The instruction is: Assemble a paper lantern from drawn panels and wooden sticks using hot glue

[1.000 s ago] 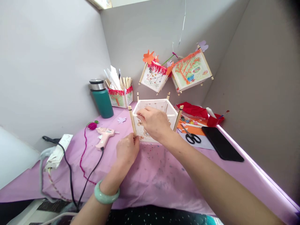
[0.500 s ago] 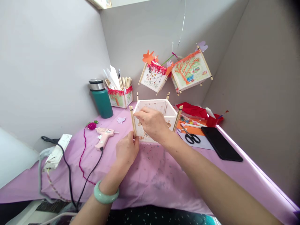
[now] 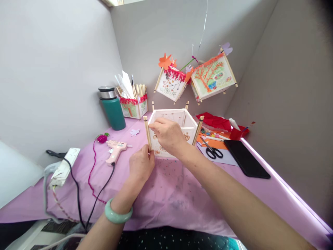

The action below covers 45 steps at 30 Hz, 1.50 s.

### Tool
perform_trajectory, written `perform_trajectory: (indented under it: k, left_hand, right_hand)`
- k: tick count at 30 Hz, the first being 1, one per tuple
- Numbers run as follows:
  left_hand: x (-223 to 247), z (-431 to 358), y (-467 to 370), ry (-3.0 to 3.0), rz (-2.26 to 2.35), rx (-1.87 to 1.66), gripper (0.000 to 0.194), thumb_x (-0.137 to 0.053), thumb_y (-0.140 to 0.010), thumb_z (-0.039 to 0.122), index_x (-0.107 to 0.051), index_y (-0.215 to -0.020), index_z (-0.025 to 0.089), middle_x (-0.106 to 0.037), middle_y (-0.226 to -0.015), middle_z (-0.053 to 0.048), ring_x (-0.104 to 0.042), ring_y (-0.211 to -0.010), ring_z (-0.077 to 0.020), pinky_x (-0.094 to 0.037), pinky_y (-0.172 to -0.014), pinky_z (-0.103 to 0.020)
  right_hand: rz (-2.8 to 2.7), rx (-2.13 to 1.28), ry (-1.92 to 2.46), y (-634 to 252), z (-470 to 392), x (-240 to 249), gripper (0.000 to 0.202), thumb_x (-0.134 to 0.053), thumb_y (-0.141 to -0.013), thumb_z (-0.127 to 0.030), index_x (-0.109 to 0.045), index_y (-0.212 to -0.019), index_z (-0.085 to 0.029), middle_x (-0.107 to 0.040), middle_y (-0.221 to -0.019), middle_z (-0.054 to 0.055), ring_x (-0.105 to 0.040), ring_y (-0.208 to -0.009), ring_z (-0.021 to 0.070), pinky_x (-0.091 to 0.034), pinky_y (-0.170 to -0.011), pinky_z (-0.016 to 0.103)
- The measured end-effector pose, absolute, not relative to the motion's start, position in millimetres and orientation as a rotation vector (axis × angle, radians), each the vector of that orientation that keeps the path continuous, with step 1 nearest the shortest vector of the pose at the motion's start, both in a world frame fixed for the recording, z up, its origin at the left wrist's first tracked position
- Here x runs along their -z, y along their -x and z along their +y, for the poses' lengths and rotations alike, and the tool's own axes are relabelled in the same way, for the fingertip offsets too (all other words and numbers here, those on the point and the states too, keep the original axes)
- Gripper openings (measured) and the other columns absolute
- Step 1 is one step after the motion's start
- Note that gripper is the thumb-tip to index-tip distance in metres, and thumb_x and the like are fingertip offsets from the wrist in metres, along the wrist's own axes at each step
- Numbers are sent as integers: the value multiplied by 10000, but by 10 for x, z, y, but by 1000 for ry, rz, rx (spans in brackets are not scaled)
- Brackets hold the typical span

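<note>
A white open-topped box (image 3: 191,133) with brown drawings on its sides stands on the table in front of me. Pairs of wooden sticks, bound with black near the top, form its corner posts. My left hand (image 3: 142,163), a green bangle on its wrist, is closed around the foot of the near left corner post (image 3: 147,132). Higher up the same corner, my right hand (image 3: 169,135) pinches the box's upper edge beside the post. It covers much of the front panel, and its fingertips are partly hidden.
On the left lie a pink glue gun (image 3: 117,151), magenta yarn (image 3: 91,173) and a power strip (image 3: 65,166); a green bottle (image 3: 113,113) stands behind. Scissors (image 3: 212,151) and a black phone (image 3: 246,159) lie right. Decorated boxes (image 3: 213,78) hang above.
Both hands keep the same hold on the box's near left corner. Only a slight shift of the whole view shows.
</note>
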State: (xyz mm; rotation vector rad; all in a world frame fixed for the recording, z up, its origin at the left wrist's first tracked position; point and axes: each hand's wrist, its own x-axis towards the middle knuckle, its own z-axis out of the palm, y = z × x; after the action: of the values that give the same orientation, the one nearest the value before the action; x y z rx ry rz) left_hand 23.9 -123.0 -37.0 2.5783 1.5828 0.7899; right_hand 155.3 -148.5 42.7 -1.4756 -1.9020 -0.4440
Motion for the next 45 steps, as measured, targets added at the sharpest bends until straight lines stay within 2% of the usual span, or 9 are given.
perform_trajectory:
  k: [6,12,17,30,39,45]
  left_hand:
    - [348,-1241,-245,-2570,1613,-763,161,-446,-877,296,-567,-851,193,-704,-766,-44,-652,-694,-206,-350,-598,-293]
    - [370,-1237,-248,-2582,1617,-754,143,-439,-881,290,-545,-905,197,-702,-782,-44,-657,-711,-207,-366,-602,-291]
    - [393,-1222,-251,-2589,1598,-768,175,-442,-874,262,-494,-1023,185,-699,-806,-45,-663,-729,-212,-373,-589,-288]
    - [340,-1241,-276,-2612,1619,-731,132,-441,-860,253,-485,-968,191,-686,-760,-39,-657,-695,-222,-363,-569,-293]
    - [367,-1219,-268,-2617,1615,-754,131,-443,-853,256,-486,-956,189,-671,-738,-41,-652,-686,-218,-363,-564,-289]
    - [398,-1226,-268,-2647,1600,-782,136,-430,-860,258,-470,-962,177,-663,-737,-49,-644,-679,-221,-353,-557,-289]
  right_hand:
    - [-1863,366,1519,-1573,-1504,-452,247,-444,-924,-163,-595,-1116,-126,-665,-924,65,-580,-795,153,-387,-709,255]
    - [-1866,407,1534,-1558,-1529,-463,216,-419,-928,-161,-632,-960,-144,-657,-895,61,-566,-780,154,-371,-689,263]
    - [-1866,427,1543,-1538,-1522,-461,237,-410,-929,-166,-646,-913,-159,-644,-863,50,-548,-766,150,-356,-676,265]
    - [-1871,477,1534,-1538,-1476,-435,261,-402,-913,-134,-649,-832,-156,-627,-807,39,-518,-724,143,-331,-655,266]
    - [-1879,500,1510,-1556,-1468,-411,263,-390,-924,-148,-642,-852,-166,-636,-842,37,-525,-747,143,-330,-661,262]
    - [-1903,657,1474,-1552,-1496,-351,259,-375,-929,-156,-633,-955,-144,-637,-891,76,-540,-797,178,-364,-696,292]
